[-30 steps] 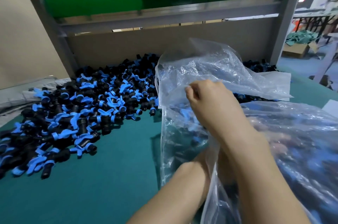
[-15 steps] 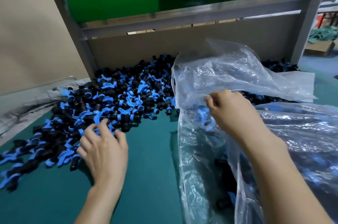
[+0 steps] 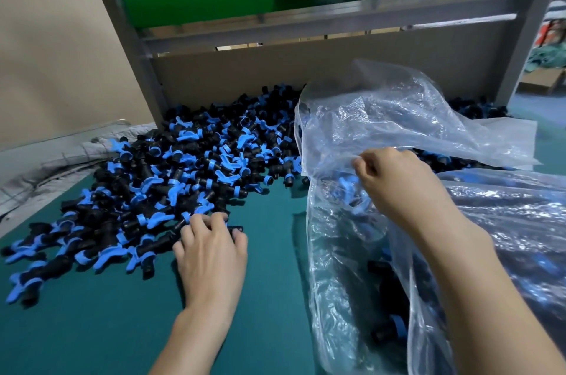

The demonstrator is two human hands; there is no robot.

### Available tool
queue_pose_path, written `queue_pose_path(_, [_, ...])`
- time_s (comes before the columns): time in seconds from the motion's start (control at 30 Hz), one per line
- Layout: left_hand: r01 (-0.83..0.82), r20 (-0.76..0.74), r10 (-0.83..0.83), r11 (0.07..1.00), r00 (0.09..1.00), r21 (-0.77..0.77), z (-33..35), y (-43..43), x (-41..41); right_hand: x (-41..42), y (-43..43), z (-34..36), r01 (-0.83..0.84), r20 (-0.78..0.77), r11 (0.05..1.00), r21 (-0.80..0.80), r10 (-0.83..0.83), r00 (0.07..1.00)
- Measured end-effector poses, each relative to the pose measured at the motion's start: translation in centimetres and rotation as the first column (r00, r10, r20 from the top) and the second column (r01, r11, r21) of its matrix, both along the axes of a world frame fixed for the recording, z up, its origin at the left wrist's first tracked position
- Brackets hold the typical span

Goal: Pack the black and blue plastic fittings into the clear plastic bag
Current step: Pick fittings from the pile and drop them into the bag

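A big pile of black and blue plastic fittings covers the left and back of the green table. My left hand lies on the pile's near edge, fingers curled round a fitting or two. A clear plastic bag stands on the right, with several fittings showing through its lower part. My right hand pinches the bag's rim and holds its mouth up.
A second clear bag full of fittings lies at the right. A grey metal frame with brown cardboard walls closes the back and left. Crumpled grey sheeting lies at the left edge.
My left hand came out of the bag, crossed to the pile and now closes its fingers on fittings at the pile's edge. My right hand has kept hold of the bag's rim.
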State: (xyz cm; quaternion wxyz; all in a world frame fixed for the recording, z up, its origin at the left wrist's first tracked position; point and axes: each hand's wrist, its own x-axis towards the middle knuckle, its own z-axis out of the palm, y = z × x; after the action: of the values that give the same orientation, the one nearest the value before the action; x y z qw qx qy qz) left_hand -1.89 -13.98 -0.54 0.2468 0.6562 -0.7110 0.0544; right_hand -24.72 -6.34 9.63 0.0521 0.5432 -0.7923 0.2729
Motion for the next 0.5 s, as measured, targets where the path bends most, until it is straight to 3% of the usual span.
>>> queue_pose_path(0.13, [0.007,0.009,-0.008,0.999,1.000,0.050,-0.2,-0.2,0.2,0.0,0.0,0.0,0.004,-0.004,1.000,0.007,-0.004,1.000])
queue_pose_path(0.2, [0.132,-0.030,-0.130,0.989,0.991,0.064,-0.3,-0.5,0.5,0.0,-0.1,0.0,0.004,-0.008,1.000,0.010,-0.004,1.000])
queue_pose_path(0.33, [0.456,-0.079,-0.451,0.887,0.889,0.070,-0.4,-0.2,-0.3,0.0,-0.1,0.0,0.005,-0.007,1.000,0.019,-0.005,1.000])
queue_pose_path(0.5, [0.457,-0.057,-0.461,0.886,0.885,-0.072,-0.4,0.1,-0.7,0.0,0.0,0.0,0.001,-0.004,1.000,0.019,-0.001,1.000])
